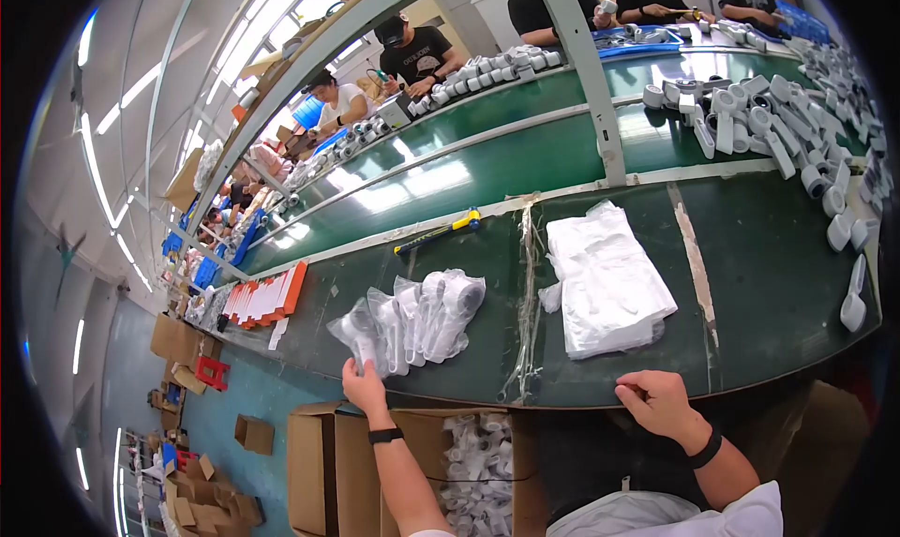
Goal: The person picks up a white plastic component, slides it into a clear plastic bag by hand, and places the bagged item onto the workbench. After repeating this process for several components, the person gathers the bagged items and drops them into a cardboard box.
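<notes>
My left hand (364, 387) is at the table's front edge, its fingers closed on the lower end of a bagged white part (356, 329) with a rounded head and a handle. That one lies leftmost in a row of similar parts in clear plastic bags (436, 312). Right of the row is a flat stack of clear-white plastic bags (609, 284). My right hand (661, 404) hovers by the front edge below this stack, fingers curled in and nothing visible in them.
A yellow-and-black hammer (439, 231) lies behind the bagged row. Orange-and-white cartons (267, 298) stand at the left. Loose white parts (750, 115) are heaped at the far right. An open cardboard box (314, 471) with more parts sits below the edge. People work across the green belt (525, 171).
</notes>
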A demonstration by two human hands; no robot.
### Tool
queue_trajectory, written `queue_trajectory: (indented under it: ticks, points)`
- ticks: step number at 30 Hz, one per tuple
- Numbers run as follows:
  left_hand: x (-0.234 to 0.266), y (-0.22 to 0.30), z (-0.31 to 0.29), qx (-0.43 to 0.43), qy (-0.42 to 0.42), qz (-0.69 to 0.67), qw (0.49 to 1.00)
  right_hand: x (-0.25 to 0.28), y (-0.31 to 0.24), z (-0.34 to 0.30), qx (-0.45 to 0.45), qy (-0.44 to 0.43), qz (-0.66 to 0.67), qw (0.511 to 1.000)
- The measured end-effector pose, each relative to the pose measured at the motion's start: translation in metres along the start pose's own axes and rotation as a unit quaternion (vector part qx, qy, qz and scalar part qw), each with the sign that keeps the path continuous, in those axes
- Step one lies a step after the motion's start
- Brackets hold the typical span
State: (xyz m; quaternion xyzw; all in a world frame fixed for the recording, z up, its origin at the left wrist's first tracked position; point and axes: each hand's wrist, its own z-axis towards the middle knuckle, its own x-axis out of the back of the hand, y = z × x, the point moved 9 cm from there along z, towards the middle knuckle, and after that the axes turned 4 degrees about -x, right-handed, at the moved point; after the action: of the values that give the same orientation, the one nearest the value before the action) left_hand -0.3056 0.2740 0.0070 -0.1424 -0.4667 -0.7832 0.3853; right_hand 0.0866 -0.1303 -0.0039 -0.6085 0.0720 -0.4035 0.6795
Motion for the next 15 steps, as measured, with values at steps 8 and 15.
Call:
queue_trajectory:
  ticks: [8,15]
  points:
    - [-0.011,0.069,-0.012,-0.072,-0.040,0.097,0.992,0.010,0.008,-0.006,0.008,0.045,-0.005,0.999]
    - [-0.013,0.200,-0.122,-0.238,-0.155,-0.245,0.927,0.025,-0.001,-0.010,-0.047,-0.028,0.098,0.994]
